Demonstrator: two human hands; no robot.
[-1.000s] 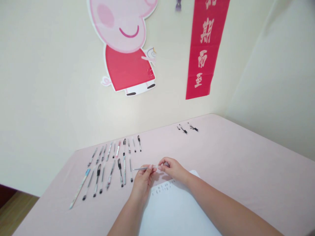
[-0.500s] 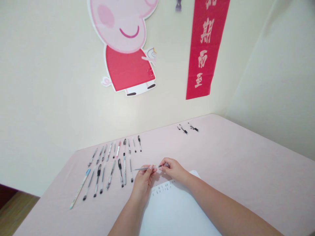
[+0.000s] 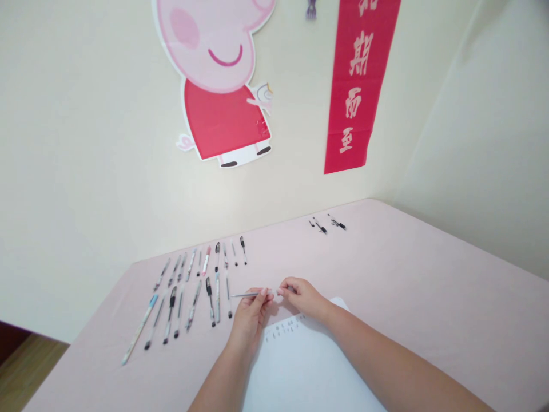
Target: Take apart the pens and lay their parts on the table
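My left hand is closed in a pinch around a slim grey pen, which lies almost level and points left. Close to the pen's right end, my right hand has its fingertips pinched together. Something small and pale seems to be at those fingertips, too small to name. Below both hands lies a white sheet or pad with short rows of handwriting along its top edge. My right forearm covers part of its right side.
Several pens lie in two rows to the left on the pink table. At the back, two groups of black pen parts lie near the wall. A pig cutout and a red banner hang above.
The fingers of my right hand have shifted slightly, and the dark bit seen between them before is now hardly visible. My left hand and the pen stay almost still.
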